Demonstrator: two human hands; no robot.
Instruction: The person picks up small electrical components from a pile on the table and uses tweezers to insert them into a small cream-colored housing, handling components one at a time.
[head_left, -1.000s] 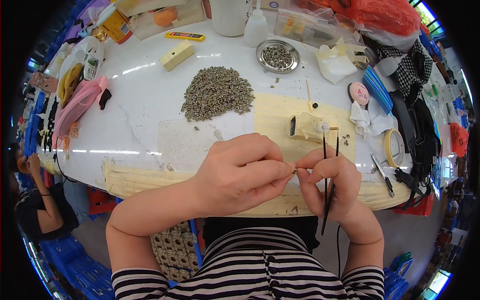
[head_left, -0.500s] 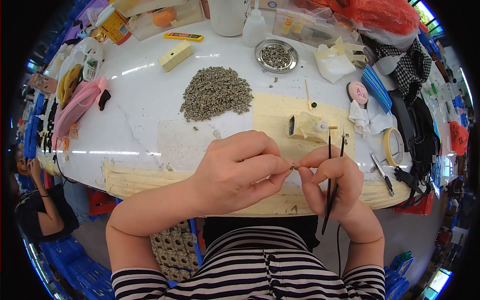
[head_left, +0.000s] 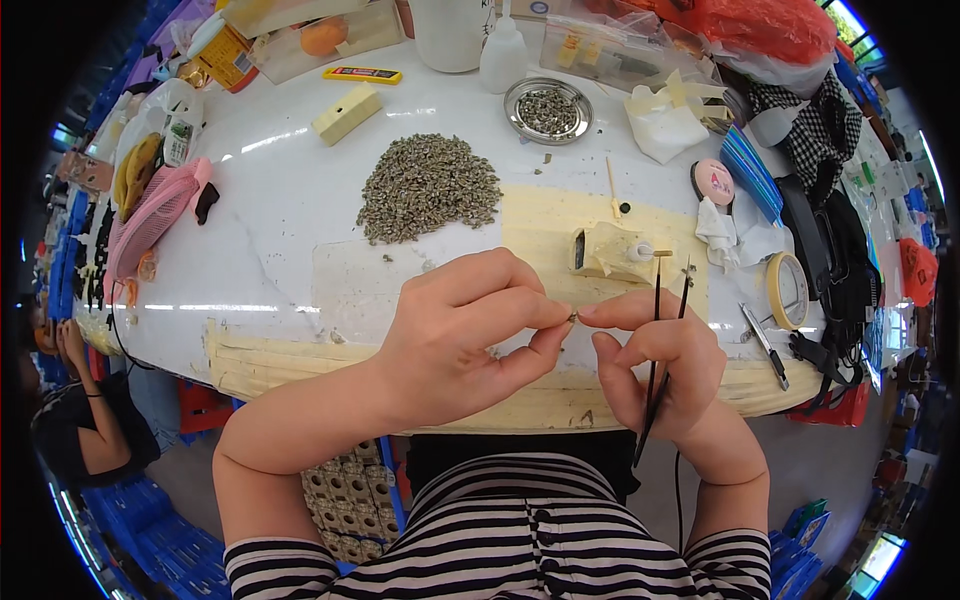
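Tiny grey piece, seemingly a bead, pinched between left hand and right hand; black tweezers gripped in the latter

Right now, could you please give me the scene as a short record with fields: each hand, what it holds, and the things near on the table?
left hand: pinches a tiny part at its fingertips
right hand: touches the same part; holds black tweezers, tips up
pile: small grey pieces, behind the hands
dish: round metal, same pieces inside
jig: small cream block on yellow mat
tape roll: right of the hands
table: white
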